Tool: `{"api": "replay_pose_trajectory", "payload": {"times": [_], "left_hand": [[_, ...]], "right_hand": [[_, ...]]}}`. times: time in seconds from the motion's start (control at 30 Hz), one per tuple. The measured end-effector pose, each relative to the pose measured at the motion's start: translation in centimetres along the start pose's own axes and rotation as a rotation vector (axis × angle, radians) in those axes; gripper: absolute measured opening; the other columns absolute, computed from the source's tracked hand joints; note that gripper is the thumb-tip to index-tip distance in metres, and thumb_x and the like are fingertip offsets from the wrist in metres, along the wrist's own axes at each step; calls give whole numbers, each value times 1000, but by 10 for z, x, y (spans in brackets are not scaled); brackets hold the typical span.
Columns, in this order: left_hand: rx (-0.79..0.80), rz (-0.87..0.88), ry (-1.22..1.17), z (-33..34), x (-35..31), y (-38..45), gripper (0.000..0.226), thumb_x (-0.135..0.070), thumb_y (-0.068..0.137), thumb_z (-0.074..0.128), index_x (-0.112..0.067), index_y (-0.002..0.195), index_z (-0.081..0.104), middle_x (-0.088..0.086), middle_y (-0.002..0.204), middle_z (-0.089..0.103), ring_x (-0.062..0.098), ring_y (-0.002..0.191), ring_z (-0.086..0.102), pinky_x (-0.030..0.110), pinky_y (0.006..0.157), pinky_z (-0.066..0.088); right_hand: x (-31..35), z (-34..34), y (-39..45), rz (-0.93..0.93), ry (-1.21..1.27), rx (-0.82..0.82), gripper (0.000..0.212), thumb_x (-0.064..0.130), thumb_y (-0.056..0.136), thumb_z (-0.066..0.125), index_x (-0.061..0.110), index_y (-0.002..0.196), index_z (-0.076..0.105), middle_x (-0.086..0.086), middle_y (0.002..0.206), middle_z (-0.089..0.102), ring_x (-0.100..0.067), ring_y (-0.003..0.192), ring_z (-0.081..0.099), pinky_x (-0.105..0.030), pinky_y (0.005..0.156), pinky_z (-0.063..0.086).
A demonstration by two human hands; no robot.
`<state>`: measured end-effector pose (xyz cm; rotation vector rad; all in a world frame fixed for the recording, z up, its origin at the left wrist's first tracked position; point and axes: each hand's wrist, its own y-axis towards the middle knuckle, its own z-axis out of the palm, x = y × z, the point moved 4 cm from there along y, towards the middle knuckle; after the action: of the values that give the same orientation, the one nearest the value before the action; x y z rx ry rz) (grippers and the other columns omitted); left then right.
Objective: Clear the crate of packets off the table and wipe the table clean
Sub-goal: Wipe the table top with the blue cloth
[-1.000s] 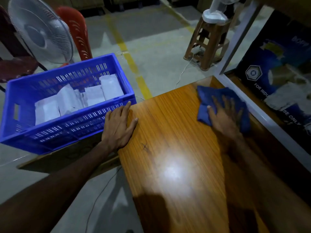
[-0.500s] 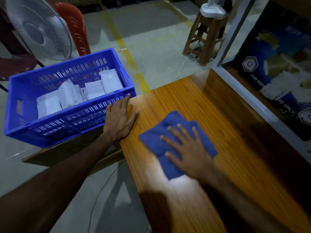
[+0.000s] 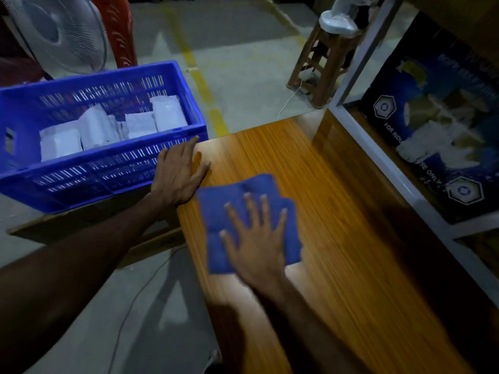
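A folded blue cloth (image 3: 229,201) lies flat on the glossy wooden table (image 3: 337,238) near its left edge. My right hand (image 3: 256,244) presses on the cloth with fingers spread. My left hand (image 3: 178,174) rests flat, palm down, on the table's far left corner, holding nothing. Left of the table, a blue slatted plastic crate (image 3: 89,179) sits off the tabletop on a lower wooden surface. Several white packets (image 3: 100,128) lie inside it.
A white pedestal fan (image 3: 56,31) and a red plastic chair (image 3: 118,28) stand behind the crate. A wooden stool (image 3: 324,66) stands on the floor beyond the table. A dark printed box (image 3: 437,125) and a grey frame (image 3: 378,157) border the table's right side. A thin cable (image 3: 135,300) runs across the floor.
My right hand has swept the cloth from the table's far right corner to the near left side, then a little further left. The left hand has stayed on the corner.
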<state>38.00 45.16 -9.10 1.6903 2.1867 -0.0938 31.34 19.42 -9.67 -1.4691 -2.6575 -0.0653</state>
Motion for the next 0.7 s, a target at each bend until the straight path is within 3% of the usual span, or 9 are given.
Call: {"api": "replay_pose_trajectory", "payload": {"times": [0.1,0.2,0.3,0.37,0.43,0.57,0.7], "left_hand": [[1,-5,19,0,0,0,73,-64,103,40,-19,161,30,13,147,56,32,137,50,53,118,29],[-8,7,19,0,1,0,72,-64,104,41,-19,160,31,14,147,56,32,137,50,53,117,30],[-7,4,22,1,0,0,71,-65,103,40,-21,158,32,14,148,55,32,138,50,54,120,28],[-19,5,20,0,-3,-1,69,-64,103,40,-21,157,34,15,147,56,33,137,50,54,120,29],[-30,6,7,-2,-7,-2,67,-64,103,40,-20,155,36,15,146,57,33,136,51,54,120,29],[-11,-1,9,-4,-11,-4,67,-67,103,38,-20,152,38,13,143,57,32,135,51,55,121,28],[15,-10,-12,-4,-10,-4,69,-70,102,35,-23,153,36,12,146,55,30,136,50,55,123,27]], "right_hand": [[26,1,-40,-244,53,45,62,66,106,27,44,164,21,3,176,7,-29,162,-7,-71,122,0],[-28,-2,-21,-404,15,43,62,68,104,30,48,162,24,7,174,14,-24,162,3,-70,122,7],[-139,-12,36,-134,-26,62,68,76,99,20,51,162,18,8,175,12,-25,162,6,-75,119,14],[-213,-26,62,155,-7,116,74,83,94,11,54,162,4,6,176,3,-28,161,0,-76,120,7],[-252,-38,70,351,63,127,81,88,90,11,52,162,1,1,176,2,-31,161,-3,-78,118,2],[-203,-38,54,457,69,85,91,94,87,11,46,163,8,-6,175,2,-38,160,-3,-84,112,-1],[-69,-15,-9,170,2,75,84,89,92,8,47,164,1,-3,175,-8,-38,160,-12,-81,113,-3]]}}
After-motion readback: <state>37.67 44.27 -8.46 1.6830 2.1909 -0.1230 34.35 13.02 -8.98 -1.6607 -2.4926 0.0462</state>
